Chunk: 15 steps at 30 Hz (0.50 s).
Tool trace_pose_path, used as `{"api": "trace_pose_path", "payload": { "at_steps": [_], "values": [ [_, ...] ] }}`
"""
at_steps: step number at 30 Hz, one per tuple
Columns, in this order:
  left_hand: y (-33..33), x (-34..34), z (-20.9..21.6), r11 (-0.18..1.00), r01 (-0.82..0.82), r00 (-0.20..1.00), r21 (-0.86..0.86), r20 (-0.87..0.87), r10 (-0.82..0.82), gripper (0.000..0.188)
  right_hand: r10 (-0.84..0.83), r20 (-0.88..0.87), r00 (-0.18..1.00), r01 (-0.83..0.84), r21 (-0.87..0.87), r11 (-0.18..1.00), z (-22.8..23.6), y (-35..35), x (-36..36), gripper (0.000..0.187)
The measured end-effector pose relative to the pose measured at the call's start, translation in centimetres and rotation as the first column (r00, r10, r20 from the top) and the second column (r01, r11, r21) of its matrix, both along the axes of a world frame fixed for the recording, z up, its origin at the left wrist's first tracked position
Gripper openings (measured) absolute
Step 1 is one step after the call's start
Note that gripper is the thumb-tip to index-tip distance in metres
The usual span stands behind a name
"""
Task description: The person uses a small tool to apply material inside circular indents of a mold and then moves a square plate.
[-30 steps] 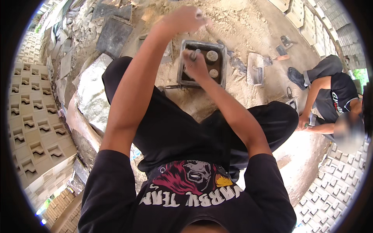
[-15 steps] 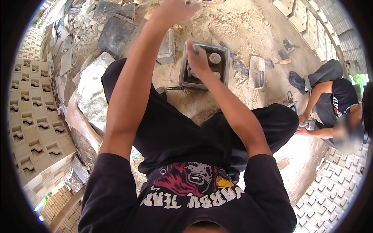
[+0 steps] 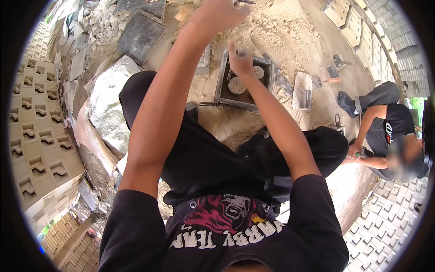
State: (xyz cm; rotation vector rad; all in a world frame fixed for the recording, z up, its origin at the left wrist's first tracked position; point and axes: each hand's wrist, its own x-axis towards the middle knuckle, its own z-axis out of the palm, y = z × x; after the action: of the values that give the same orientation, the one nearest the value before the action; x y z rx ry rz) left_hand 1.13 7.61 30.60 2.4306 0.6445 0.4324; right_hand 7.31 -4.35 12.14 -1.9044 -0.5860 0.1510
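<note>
Grey-rimmed box (image 3: 237, 105) beneath right hand (image 3: 242, 64) (open sand (image 3: 268, 34) beyond)

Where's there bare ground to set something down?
Ground shows bare between the float and the co-worker's shoe, and between the box and the person's legs. It is crowded at the box, with the right hand over it, and between box and float, where dark scraps lie.

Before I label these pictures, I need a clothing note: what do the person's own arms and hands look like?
Loose, black fabric short sleeves belong to a black T-shirt with a pink, white and yellow chest print. The forearms are bare, with no watch or bracelet visible. The left hand and right hand show no gloves.
</note>
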Motion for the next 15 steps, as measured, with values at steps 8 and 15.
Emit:
{"api": "trace_pose_path", "payload": {
  "at_steps": [8, 15],
  "values": [
    [1.3, -1.5, -0.3, 0.999, 0.022, 0.996, 0.033, 0.090, -0.025, 0.053, 0.183, 0.032, 0.983, -0.185, 0.075, 0.980, -0.7, 1.7, -0.4, 0.053],
    [0.5, -3.0, 1.1, 0.998, -0.064, 0.967, -0.026, 0.245, 0.068, 0.042, 0.057, -0.078, 0.995, -0.055, 0.021, 0.998, -1.6, 3.4, 2.4, 0.043]
  ]
}}
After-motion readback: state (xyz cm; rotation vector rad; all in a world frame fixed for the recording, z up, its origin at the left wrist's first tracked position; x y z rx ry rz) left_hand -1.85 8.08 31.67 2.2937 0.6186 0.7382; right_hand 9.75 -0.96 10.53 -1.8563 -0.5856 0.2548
